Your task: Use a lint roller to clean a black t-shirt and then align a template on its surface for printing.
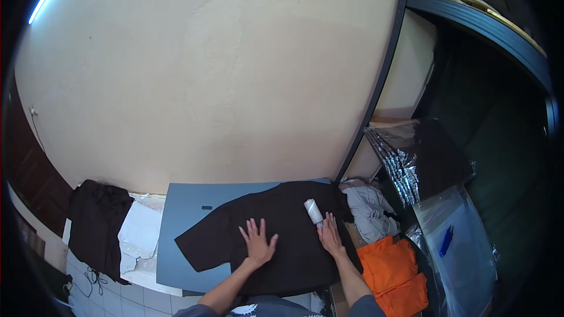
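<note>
A dark short-sleeved T-shirt [294,246] lies spread over a grey-blue board [191,205], one sleeve pointing left. My left hand [258,245] rests flat on the shirt with its fingers spread, holding nothing. Toward the right side of the shirt, my right hand [330,235] is closed round the handle of a lint roller [314,211]. Its white roll touches or hovers just above the fabric; I cannot tell which. Most of the handle is hidden by my fingers.
Dark clothing [97,223] hangs at the left by white sheets [140,230]. On the right are grey cloth [369,208], folded orange fabric [393,273], a stack of plastic-wrapped dark garments [432,158], clear plastic bags [461,270] and a blue tool [446,240]. A dark shelf post [382,82] stands beyond.
</note>
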The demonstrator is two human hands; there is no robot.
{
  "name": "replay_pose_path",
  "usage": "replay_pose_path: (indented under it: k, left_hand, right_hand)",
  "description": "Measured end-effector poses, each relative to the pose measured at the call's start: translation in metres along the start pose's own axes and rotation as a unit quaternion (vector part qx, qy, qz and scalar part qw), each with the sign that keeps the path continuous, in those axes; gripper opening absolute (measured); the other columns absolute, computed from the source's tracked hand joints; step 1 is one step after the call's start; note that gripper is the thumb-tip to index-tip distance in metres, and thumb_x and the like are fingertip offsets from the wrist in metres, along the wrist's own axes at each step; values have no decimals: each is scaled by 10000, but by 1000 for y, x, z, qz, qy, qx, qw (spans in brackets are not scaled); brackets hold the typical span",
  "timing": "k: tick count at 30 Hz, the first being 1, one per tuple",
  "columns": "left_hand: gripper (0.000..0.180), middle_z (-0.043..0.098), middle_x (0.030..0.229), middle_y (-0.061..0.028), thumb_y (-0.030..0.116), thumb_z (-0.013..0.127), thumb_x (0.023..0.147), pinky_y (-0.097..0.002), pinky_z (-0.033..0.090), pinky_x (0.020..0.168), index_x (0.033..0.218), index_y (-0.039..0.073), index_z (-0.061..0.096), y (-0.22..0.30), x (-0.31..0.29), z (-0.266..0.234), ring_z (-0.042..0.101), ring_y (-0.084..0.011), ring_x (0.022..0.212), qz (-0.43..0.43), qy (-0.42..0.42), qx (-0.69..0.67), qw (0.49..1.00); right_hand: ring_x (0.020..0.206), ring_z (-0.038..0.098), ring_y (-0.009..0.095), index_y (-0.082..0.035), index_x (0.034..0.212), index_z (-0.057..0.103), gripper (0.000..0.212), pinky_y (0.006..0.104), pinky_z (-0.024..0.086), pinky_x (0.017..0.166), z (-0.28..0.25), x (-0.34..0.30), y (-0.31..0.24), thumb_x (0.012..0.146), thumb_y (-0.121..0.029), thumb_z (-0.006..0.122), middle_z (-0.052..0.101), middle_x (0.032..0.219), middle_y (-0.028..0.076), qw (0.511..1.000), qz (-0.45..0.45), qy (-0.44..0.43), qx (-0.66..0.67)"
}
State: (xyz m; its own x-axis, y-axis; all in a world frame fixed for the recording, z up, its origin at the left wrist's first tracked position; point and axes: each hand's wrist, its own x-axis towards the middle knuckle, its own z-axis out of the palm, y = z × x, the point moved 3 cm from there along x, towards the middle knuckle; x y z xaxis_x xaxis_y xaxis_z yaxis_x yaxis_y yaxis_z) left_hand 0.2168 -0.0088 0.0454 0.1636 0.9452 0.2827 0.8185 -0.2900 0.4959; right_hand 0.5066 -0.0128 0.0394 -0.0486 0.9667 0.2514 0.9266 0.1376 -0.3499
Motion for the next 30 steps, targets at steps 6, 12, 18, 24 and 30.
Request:
replay_pose_path:
  k: [6,12,18,24,30]
  left_hand:
    - [749,327,1590,-324,334,666,957,-624,84,1258,1539,-45,382,-135,-48,-127,257,-479,1516,-14,57,111,992]
    - [875,275,1622,-329,494,590,975,-640,-15,1248,1574,-68,290,-210,-111,-170,183,-479,1544,-92,-24,122,988]
    - [1166,238,1641,-308,714,639,837,-662,-39,1239,1567,-109,252,-227,-148,-186,132,-467,1558,-37,-89,198,975]
    - [1338,225,1634,-345,859,597,772,-634,-53,1241,1567,-143,203,-220,-162,-209,117,-440,1573,-68,-81,123,987]
    - [1453,167,1648,-355,920,584,721,-607,-75,1248,1566,-171,127,-232,-162,-201,69,-429,1585,-77,-94,111,986]
  right_hand:
    - [1037,566,410,27,1025,578,191,495,471,916,3,-27,-138,994,-155,624,558,1059,219,994,49,65,68]
    - [914,602,327,8,1067,665,237,445,502,794,59,-59,-282,962,-202,700,574,993,150,975,-131,-1,180]
    - [958,577,270,-36,1092,670,236,381,474,818,78,-86,-337,981,-243,649,557,998,115,958,-254,-63,121]
    - [903,569,322,-47,1120,681,209,440,466,772,98,-30,-314,975,-195,652,579,974,139,974,-218,-30,59]
    - [899,603,393,17,987,677,177,500,487,790,120,55,-295,992,-149,614,588,976,200,995,-88,52,-22]
